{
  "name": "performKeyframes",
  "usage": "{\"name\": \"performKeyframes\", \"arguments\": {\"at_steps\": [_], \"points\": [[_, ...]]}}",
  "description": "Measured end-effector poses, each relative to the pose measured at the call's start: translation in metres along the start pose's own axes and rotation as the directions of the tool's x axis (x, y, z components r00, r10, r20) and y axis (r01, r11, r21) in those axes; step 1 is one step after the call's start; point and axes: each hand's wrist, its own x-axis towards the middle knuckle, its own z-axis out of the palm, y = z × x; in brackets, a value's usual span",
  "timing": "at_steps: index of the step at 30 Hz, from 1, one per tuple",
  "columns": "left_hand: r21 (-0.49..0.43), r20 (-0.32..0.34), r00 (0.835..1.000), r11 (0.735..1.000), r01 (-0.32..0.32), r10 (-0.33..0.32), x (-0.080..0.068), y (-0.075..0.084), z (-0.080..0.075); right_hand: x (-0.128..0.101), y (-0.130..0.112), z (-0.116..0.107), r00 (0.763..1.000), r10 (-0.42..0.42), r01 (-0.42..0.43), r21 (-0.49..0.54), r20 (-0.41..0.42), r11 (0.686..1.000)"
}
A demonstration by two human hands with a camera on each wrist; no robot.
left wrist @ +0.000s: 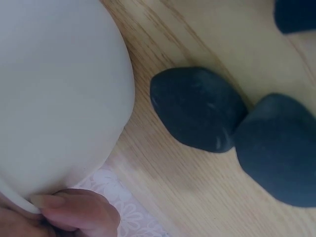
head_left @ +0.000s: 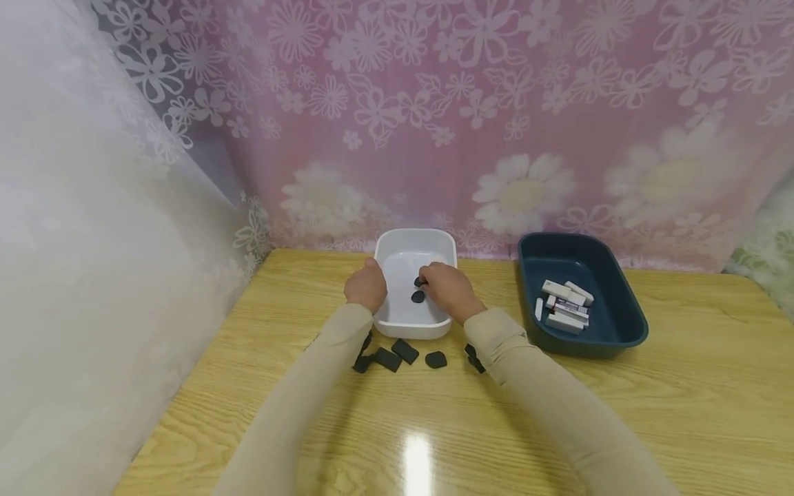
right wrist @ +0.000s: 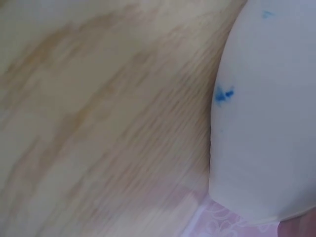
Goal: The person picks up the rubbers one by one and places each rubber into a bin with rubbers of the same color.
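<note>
A white basin (head_left: 408,331) stands at the back of the table. My left hand (head_left: 366,285) grips its left rim; in the left wrist view, thumb and fingers (left wrist: 84,210) curl over the edge. Over the basin's right side, my right hand (head_left: 451,291) pinches a small black stone (head_left: 418,282) at its fingertips. Another black stone (head_left: 418,297) lies inside, just below it. Two smooth, dark flat stones (left wrist: 197,108) touch each other on the table beside the basin's left wall. The right wrist view mostly shows the basin's outer wall (right wrist: 266,123), with blue marks on it.
In front of the basin lie several black pieces, including a rectangular one (head_left: 388,359) and a rounded one (head_left: 436,359). More dark pieces (head_left: 475,358) sit partly behind the right sleeve. A dark blue bin (head_left: 611,262) with several small white boxes (head_left: 564,322) stands to the right.
</note>
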Motion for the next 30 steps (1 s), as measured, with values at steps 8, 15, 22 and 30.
{"name": "performKeyframes", "arguments": {"at_steps": [8,15,22,30], "points": [[0.007,0.014,1.0,1.0,-0.01,0.01,-0.003,0.005,-0.003,-0.002,0.0,-0.004,0.999,0.008,-0.004,-0.088,0.047,0.996],[0.009,0.013,1.0,1.0,0.0,0.0,-0.003,0.004,-0.001,-0.003,0.004,0.001,0.993,0.074,-0.062,0.123,-0.09,0.99],[-0.018,-0.022,1.0,1.0,0.001,-0.002,-0.003,0.003,0.0,-0.012,0.012,0.002,0.958,0.096,0.052,0.494,-0.27,0.868],[-0.011,-0.017,1.0,1.0,0.009,-0.009,-0.003,0.003,0.0,-0.051,0.014,-0.016,0.943,-0.011,0.182,0.485,-0.333,0.855]]}}
